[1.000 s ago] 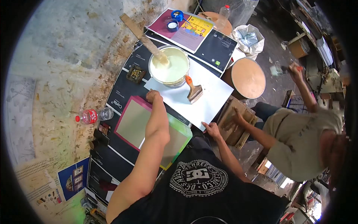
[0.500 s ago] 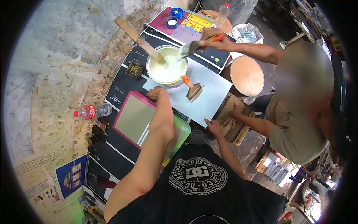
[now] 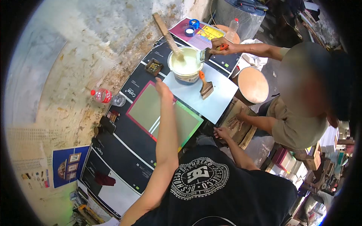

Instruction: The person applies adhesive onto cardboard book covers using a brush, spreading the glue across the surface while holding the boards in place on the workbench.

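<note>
My left hand [image 3: 163,89] is over the upper edge of a greenish-grey panel [image 3: 145,107] with pink and green borders, beside the left corner of a white sheet [image 3: 220,90]. Its fingers look stretched out, with nothing visible in them. Just off the sheet's lower corner is my right hand [image 3: 221,133], fingers loosely apart and holding nothing. A flat brush [image 3: 206,86] with an orange handle lies on the sheet. At the sheet's upper edge stands a bucket of cream-coloured liquid [image 3: 185,67] with a wooden stick [image 3: 166,34] in it.
A co-worker's hand [image 3: 222,47] holds another paintbrush [image 3: 203,55] at the bucket's rim; their other hand [image 3: 237,119] rests on a wooden box [image 3: 247,137]. A small tray [image 3: 154,67] sits left of the bucket. A plastic bottle [image 3: 102,96] lies near the wall.
My left hand has come off the sheet's corner, and my right hand has drawn back from its lower corner. The co-worker's brush has moved down to the bucket's rim. The view has shifted.
</note>
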`<state>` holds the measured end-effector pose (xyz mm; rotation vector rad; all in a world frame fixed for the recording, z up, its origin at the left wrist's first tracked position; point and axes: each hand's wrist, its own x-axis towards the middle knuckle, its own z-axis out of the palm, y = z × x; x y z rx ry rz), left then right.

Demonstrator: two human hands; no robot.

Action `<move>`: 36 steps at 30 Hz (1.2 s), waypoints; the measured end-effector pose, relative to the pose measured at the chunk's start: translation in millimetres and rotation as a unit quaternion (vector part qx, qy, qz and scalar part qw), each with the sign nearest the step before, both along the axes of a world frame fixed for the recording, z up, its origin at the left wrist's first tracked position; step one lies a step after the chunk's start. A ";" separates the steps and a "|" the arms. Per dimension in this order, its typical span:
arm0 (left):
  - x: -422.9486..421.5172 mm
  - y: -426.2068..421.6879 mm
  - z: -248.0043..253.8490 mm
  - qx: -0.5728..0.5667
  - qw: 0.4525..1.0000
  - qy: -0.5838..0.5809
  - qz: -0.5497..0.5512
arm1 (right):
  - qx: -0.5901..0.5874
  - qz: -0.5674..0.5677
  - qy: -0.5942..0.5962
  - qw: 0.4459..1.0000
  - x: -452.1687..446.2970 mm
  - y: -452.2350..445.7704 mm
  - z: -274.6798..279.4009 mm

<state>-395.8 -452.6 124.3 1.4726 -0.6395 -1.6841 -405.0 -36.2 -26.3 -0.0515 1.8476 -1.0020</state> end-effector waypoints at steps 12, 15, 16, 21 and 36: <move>465.7 150.0 97.1 -0.319 0.943 0.035 -0.086 | -0.001 0.276 0.141 0.951 49.7 101.9 -28.5; 521.4 255.0 108.8 -0.171 0.939 -0.239 -0.180 | -0.125 0.232 0.420 0.868 81.7 85.0 10.5; 532.5 283.3 95.1 -0.096 0.920 -0.321 -0.205 | -0.151 0.274 0.436 0.844 81.7 65.4 36.5; 514.0 331.1 69.5 -0.106 0.878 -0.396 -0.247 | -0.383 0.215 0.429 0.789 131.7 -37.9 157.3; 323.5 275.1 9.9 -0.442 0.641 -0.377 -0.502 | -0.339 0.309 0.600 0.655 145.2 -220.6 237.2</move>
